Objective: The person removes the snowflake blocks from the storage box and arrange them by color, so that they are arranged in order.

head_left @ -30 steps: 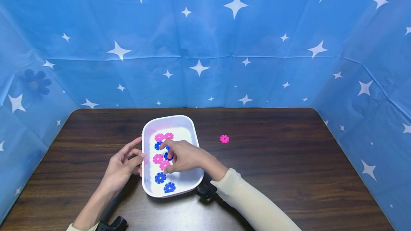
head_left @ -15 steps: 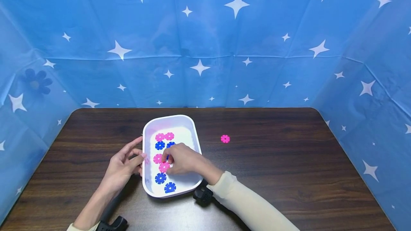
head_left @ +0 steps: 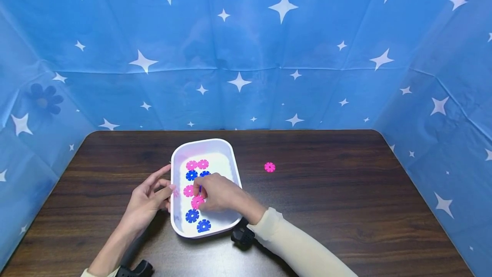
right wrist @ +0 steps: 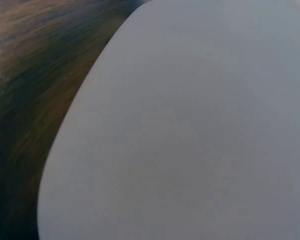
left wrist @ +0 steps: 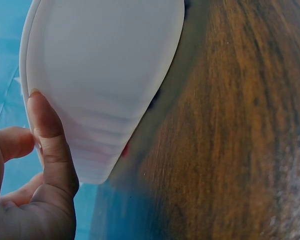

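Observation:
A white tray [head_left: 224, 221] holds several pink and blue notched plastic discs, flower-shaped with small centre holes. My left hand [head_left: 144, 202] grips the tray's left rim; in the left wrist view one finger [left wrist: 52, 145] lies along the outer wall. Inside the tray, my right hand [head_left: 221, 193] curls its thumb and index finger around a pink disc [head_left: 197, 202] near the middle. A blue disc [head_left: 192, 216] lies just in front of that one, and another pink disc [head_left: 188, 190] is beside the index fingertip. The right hand partly hides other blue discs.
One pink disc [head_left: 270, 167] lies on the dark wooden table [head_left: 326, 191], right of the tray. A blue star-patterned cloth [head_left: 246, 46] stands behind and at both sides. The tray's outer wall [right wrist: 180, 125] fills most of the right wrist view.
My right hand has lowered into the tray and its fingers have closed in. The pink disc at its thumb and the blue one in front have slid slightly toward me. The left hand stays put.

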A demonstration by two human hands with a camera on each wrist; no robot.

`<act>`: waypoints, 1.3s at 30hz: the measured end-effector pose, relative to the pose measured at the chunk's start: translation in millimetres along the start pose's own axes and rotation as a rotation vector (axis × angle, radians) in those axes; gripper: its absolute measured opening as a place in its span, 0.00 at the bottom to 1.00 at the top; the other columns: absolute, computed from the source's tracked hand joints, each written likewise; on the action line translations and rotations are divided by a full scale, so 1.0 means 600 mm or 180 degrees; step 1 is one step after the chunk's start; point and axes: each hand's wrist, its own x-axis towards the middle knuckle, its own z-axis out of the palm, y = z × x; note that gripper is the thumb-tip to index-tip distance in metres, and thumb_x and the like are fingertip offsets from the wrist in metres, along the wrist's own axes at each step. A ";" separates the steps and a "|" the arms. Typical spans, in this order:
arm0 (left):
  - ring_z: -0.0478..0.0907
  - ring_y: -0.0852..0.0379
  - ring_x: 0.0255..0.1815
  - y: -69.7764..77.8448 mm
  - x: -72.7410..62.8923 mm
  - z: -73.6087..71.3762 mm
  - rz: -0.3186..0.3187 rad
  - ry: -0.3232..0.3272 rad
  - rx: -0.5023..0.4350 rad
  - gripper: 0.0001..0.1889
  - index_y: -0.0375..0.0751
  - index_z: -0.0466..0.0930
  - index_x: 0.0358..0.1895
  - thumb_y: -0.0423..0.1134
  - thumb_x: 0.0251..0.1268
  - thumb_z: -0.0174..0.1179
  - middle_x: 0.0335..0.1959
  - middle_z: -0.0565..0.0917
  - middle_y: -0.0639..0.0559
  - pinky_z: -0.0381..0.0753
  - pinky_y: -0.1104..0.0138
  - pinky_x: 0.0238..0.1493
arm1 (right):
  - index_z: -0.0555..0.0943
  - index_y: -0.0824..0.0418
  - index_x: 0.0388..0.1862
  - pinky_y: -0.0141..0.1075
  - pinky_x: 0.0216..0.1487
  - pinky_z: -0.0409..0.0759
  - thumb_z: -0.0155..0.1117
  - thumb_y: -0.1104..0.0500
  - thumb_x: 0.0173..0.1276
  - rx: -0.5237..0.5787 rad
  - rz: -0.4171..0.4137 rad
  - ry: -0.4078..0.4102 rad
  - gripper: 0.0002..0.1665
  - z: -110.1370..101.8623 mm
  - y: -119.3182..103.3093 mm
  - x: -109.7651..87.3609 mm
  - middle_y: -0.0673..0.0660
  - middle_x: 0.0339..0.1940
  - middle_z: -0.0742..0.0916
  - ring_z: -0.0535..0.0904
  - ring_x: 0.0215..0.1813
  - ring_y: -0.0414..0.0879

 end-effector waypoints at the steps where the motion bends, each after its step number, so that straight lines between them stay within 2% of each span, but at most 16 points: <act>1: 0.82 0.60 0.28 0.000 0.000 0.000 0.0000 0.0002 0.0004 0.35 0.49 0.58 0.80 0.41 0.74 0.62 0.46 0.79 0.48 0.89 0.65 0.35 | 0.80 0.52 0.39 0.25 0.29 0.69 0.78 0.57 0.59 0.0016 0.0014 0.0009 0.14 0.000 -0.001 -0.001 0.44 0.26 0.79 0.72 0.28 0.35; 7: 0.82 0.60 0.28 -0.002 0.000 0.001 -0.0047 0.0025 0.0019 0.35 0.50 0.58 0.81 0.40 0.75 0.61 0.48 0.79 0.46 0.89 0.65 0.36 | 0.83 0.54 0.39 0.25 0.26 0.68 0.75 0.59 0.61 0.0093 -0.0004 0.0061 0.10 0.000 -0.001 -0.006 0.43 0.23 0.79 0.71 0.25 0.34; 12: 0.82 0.60 0.29 -0.003 -0.001 0.001 -0.0067 0.0026 0.0027 0.35 0.51 0.58 0.81 0.41 0.75 0.61 0.49 0.78 0.45 0.89 0.65 0.36 | 0.85 0.54 0.35 0.21 0.25 0.67 0.72 0.61 0.63 0.0059 -0.0276 0.0114 0.04 -0.004 -0.001 -0.013 0.42 0.21 0.80 0.71 0.23 0.30; 17: 0.82 0.61 0.30 -0.004 -0.001 0.000 -0.0055 0.0023 -0.0001 0.35 0.51 0.58 0.81 0.41 0.75 0.61 0.48 0.78 0.47 0.89 0.65 0.36 | 0.85 0.53 0.36 0.19 0.26 0.68 0.71 0.60 0.63 -0.0018 -0.0450 0.0268 0.03 -0.017 -0.003 -0.025 0.40 0.20 0.81 0.71 0.23 0.27; 28: 0.83 0.59 0.30 -0.002 0.000 -0.003 -0.0135 0.0030 -0.0002 0.35 0.53 0.58 0.81 0.41 0.75 0.62 0.48 0.79 0.48 0.88 0.66 0.37 | 0.85 0.56 0.40 0.20 0.29 0.70 0.71 0.59 0.66 0.0494 -0.0511 0.0518 0.05 -0.043 0.012 -0.063 0.44 0.25 0.83 0.72 0.27 0.28; 34: 0.83 0.59 0.30 -0.001 0.001 -0.001 -0.0082 0.0040 0.0009 0.35 0.52 0.58 0.80 0.40 0.74 0.62 0.47 0.79 0.49 0.89 0.66 0.37 | 0.85 0.56 0.39 0.21 0.28 0.70 0.70 0.62 0.65 0.0761 -0.0561 0.0766 0.05 -0.052 0.027 -0.082 0.46 0.25 0.83 0.73 0.27 0.31; 39: 0.82 0.59 0.30 -0.001 0.001 -0.001 -0.0076 0.0037 -0.0005 0.35 0.52 0.59 0.80 0.41 0.74 0.62 0.46 0.79 0.49 0.88 0.66 0.37 | 0.86 0.56 0.39 0.22 0.31 0.74 0.68 0.64 0.63 0.0823 -0.0582 0.0992 0.07 -0.058 0.041 -0.096 0.46 0.26 0.83 0.74 0.28 0.32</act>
